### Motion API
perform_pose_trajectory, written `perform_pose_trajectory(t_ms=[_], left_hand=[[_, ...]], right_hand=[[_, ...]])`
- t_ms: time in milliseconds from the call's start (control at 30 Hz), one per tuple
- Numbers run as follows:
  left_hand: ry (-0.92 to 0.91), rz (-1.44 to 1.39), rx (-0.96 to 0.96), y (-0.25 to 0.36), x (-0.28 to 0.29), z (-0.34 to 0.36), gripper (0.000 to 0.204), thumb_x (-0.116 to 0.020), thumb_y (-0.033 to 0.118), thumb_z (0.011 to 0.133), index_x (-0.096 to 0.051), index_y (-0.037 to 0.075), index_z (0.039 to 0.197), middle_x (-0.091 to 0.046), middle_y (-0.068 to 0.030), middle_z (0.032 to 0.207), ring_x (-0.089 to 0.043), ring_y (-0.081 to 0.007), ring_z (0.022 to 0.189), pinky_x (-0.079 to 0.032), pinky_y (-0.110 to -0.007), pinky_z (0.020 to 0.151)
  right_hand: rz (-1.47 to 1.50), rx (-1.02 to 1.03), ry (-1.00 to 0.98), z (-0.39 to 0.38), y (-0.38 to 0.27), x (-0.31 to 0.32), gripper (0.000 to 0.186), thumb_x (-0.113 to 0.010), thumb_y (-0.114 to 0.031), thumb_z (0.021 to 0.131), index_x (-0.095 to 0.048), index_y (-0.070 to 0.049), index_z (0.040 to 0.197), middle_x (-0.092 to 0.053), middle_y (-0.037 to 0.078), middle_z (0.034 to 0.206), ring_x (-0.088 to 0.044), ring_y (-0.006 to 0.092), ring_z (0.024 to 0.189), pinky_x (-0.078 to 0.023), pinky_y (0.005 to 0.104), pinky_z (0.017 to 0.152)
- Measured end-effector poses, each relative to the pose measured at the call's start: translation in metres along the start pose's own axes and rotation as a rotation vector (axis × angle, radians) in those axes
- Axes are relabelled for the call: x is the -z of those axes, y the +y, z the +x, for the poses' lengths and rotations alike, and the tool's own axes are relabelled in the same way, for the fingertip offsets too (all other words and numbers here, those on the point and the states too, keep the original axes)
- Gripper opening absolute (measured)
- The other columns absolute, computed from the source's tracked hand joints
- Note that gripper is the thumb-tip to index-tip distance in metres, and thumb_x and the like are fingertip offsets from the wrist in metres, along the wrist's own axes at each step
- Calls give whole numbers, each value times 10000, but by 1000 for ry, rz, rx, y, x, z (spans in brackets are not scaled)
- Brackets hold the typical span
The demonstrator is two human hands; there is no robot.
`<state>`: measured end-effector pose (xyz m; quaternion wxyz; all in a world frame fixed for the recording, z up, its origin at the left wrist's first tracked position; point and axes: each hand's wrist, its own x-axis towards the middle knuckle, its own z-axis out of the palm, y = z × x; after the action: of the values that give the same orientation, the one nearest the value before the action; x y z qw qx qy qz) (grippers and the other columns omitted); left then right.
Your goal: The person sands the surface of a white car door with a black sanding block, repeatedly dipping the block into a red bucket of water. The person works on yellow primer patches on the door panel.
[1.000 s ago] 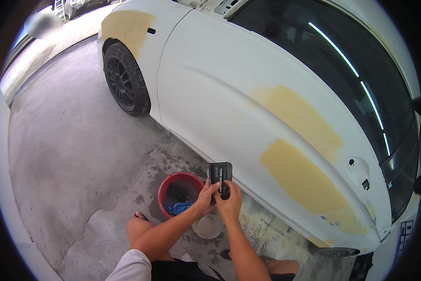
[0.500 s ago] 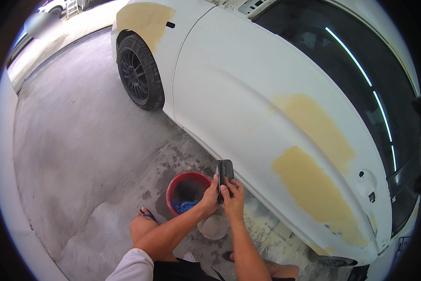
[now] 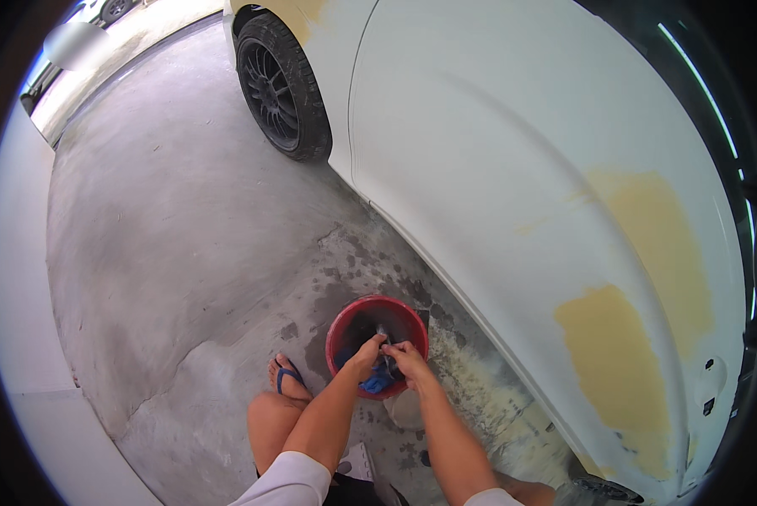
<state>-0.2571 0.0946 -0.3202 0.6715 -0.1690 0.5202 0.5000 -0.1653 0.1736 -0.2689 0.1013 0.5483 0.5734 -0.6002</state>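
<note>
Small greyish piece pinched between our left hand and right hand, both narrowed on it — above red bucket. Too blurred for us to name closer. We judge it light, likely wet and slippery; stiff or soft, we cannot tell. Best hold: fingertips at edges. Long axis seems to run away from us — far end just beyond left hand. Blue cloth below hands, in bucket.

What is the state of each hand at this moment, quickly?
Left hand: fingers curled over the red bucket; what it grips, if anything, cannot be told.
Right hand: fingers bent, beside the left hand; its grip cannot be told.
</note>
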Motion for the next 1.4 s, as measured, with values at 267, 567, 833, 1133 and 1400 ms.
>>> perform_pose_trajectory(t_ms=[267, 567, 833, 1133, 1400], left_hand=[[715, 569, -315, -48, 38, 99, 421, -590, 329, 987, -763, -34, 1112, -720, -320, 1148, -682, -476, 1155, -514, -519, 995], [702, 328, -246, -35, 48, 135, 464, -634, 381, 990, -748, -28, 1176, -762, -211, 1056, -732, -343, 932, -558, -480, 821], [-186, -116, -400, 79, -128, -16, 335, -505, 383, 1086, -549, 136, 864, -459, 25, 679, -446, -123, 571, -425, -333, 558], [-292, 1482, -2154, 200, -389, -323, 355, -543, 151, 1045, -649, 116, 1381, -518, -94, 1567, -456, -259, 1467, -350, -507, 1222], [515, 1881, -2017, 268, -256, -283, 676, -472, 180, 1045, -254, 178, 1684, -160, 25, 1774, -121, -282, 1636, -120, -564, 1319]], right_hand=[[-499, 46, 225, 91, 46, -39, 774, -688, -463, 936, -353, -11, 1466, -615, 359, 1345, -617, 509, 1258, -496, 562, 1068], [-522, -43, -203, 52, -1, 33, 733, -537, -465, 999, -399, -30, 1573, -548, 315, 1487, -557, 407, 1383, -432, 484, 1135], [-859, 551, 378, -263, -153, 206, 641, -609, -427, 1032, -411, -190, 1594, -496, 318, 1396, -595, 502, 1215, -496, 494, 1064], [-1324, 1090, 1461, -380, -196, 406, 598, -765, -162, 832, -602, -165, 1407, -501, 178, 1483, -478, 405, 1332, -400, 552, 1091], [-1448, 1065, 1448, -358, -113, 439, 604, -785, -103, 853, -636, -195, 1431, -446, 148, 1595, -489, 383, 1375, -397, 550, 1131]])
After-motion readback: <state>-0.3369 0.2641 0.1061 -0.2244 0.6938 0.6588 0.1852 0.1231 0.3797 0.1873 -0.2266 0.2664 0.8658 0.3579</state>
